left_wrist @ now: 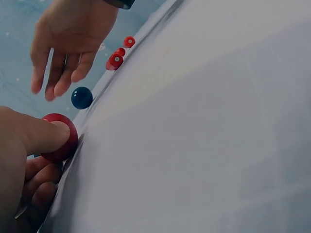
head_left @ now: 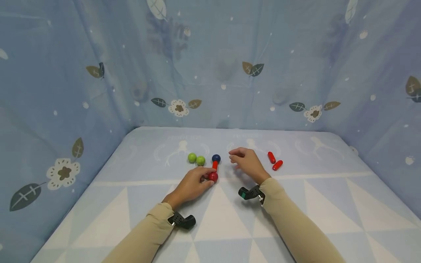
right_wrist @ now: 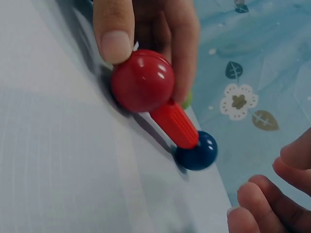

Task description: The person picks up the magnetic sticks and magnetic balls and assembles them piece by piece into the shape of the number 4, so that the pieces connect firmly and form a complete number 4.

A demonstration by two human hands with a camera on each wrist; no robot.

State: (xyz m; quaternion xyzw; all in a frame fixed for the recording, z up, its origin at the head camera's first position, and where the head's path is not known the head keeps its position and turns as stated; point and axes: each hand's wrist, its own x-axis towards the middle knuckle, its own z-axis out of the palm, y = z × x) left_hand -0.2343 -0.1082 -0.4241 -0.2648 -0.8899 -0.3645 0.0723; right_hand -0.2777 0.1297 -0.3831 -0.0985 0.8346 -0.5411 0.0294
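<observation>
My left hand [head_left: 190, 185] pinches a red ball [head_left: 213, 176] between thumb and fingers. A ridged red rod [right_wrist: 175, 124] runs from that ball to a dark blue ball [right_wrist: 197, 151], so the three make a small dumbbell shape low over the table. In the left wrist view the rod is hidden, while the red ball [left_wrist: 60, 138] shows under the thumb. To the right of the blue ball, my right hand [head_left: 249, 163] hovers with loosely bent fingers [right_wrist: 262, 204] and nothing between them.
Two green balls [head_left: 196, 159] lie just left of the dumbbell shape. Two loose red rods [head_left: 275, 160] rest right of my right hand. A patterned cloth covers the table [head_left: 230, 219], and blue printed curtains [head_left: 210, 73] rise behind and at both sides.
</observation>
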